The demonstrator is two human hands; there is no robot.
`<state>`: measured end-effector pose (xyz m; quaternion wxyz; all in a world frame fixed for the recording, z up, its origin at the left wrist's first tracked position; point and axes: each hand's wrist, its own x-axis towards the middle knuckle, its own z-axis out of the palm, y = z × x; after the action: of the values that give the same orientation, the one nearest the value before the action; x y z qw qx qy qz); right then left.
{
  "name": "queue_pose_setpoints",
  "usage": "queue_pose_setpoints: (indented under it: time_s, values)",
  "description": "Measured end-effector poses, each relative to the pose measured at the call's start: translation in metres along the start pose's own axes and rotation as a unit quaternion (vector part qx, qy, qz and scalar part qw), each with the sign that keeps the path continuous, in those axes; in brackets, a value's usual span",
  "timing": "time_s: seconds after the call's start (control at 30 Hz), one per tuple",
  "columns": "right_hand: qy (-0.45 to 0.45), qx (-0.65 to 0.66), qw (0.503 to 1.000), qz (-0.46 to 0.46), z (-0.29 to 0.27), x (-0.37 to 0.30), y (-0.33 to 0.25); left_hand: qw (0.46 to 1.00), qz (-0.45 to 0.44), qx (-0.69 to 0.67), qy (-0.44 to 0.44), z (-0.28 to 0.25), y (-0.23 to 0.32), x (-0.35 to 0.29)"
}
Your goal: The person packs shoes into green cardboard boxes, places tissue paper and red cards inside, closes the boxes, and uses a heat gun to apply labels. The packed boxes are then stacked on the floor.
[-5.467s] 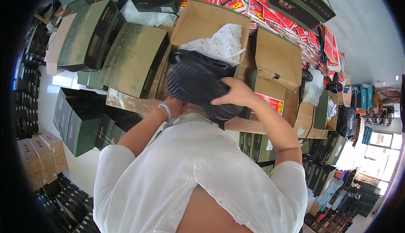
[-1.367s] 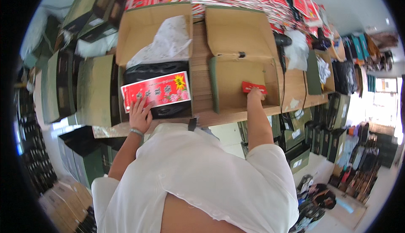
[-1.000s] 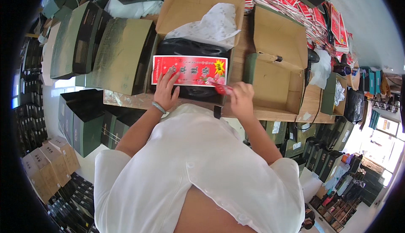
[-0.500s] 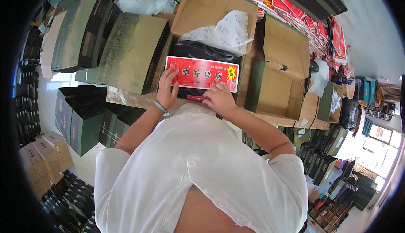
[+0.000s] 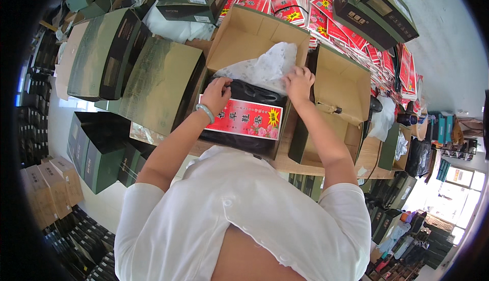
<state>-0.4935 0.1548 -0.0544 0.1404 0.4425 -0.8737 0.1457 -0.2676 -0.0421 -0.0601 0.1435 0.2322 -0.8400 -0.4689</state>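
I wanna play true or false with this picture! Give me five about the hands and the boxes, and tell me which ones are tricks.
1. The left hand has a bracelet at its wrist. True.
2. The red packet is lying on the floor. False: the red packet lies on something black inside an open box.
3. The right hand is at the edge of the white patterned paper. True.
4. The box on the right is shut. False: the box on the right has its lid up.
5. The person's shirt is bright blue. False: the shirt is white.
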Motion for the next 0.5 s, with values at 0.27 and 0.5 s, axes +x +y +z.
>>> queue_pose_setpoints:
  time_s: [0.27,0.5]
  values:
    - [-0.294,0.223,0.929,-0.02,-0.101,0.001,-0.116,0.761,-0.31,-0.546,-0.161,-0.015,0.08,-0.029]
    - [-0.347,0.483,0.803,0.036,-0.14,-0.058,-0.201,0.775,-0.355,-0.518,-0.073,-0.074,0.034,-0.088]
